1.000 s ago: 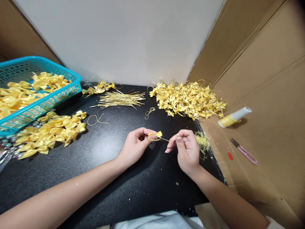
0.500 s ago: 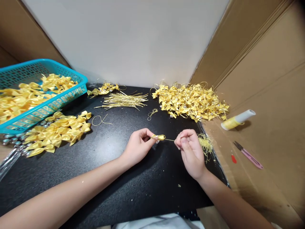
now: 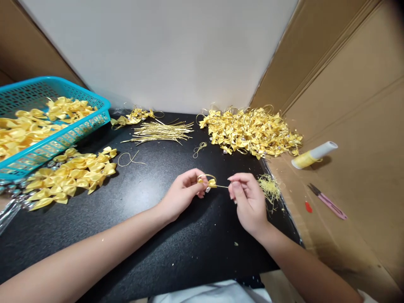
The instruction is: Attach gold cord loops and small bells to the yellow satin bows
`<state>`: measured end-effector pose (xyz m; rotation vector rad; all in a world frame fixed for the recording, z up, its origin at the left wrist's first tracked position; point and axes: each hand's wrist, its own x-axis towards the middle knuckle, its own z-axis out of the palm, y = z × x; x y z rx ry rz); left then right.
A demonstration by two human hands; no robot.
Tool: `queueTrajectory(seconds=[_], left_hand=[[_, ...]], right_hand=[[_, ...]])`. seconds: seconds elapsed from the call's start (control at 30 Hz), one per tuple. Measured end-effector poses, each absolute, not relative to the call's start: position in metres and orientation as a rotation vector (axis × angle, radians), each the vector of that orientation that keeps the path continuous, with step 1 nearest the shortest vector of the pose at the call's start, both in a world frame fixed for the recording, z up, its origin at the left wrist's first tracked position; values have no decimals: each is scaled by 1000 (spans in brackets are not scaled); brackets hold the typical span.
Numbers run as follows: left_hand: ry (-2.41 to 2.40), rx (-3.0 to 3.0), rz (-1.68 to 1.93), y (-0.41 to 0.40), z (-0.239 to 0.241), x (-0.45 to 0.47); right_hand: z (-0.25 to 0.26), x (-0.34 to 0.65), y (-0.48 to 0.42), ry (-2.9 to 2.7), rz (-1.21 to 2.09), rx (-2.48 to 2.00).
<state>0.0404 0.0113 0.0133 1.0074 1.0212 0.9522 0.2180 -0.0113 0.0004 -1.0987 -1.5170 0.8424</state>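
Observation:
My left hand pinches a small yellow ribbon bow with a gold cord loop above the black table. My right hand is closed on the free end of the gold cord that runs from the bow. Both hands hover close together near the table's middle.
A teal basket of yellow bows stands at the left, with loose bows in front of it. Cut gold cords lie at the back. A heap of finished bows fills the back right. A thread spool, pink snips and cardboard walls are on the right.
The cord now forms a loop above the bow. My right hand has moved slightly left, closer to the left hand.

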Motion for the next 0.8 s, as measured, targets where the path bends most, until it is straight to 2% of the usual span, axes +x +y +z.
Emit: queueTrajectory(seconds=[0.17,0.43,0.8], left_hand=[[973,942,813,10,12,38],[1016,873,797,10,15,38],[1080,882,867,8,17,38]], right_hand=[[4,221,-7,-1558,849,-1153],[6,216,-9,-1655,929,-1118],[10,216,-6,-1834,551,-1284]])
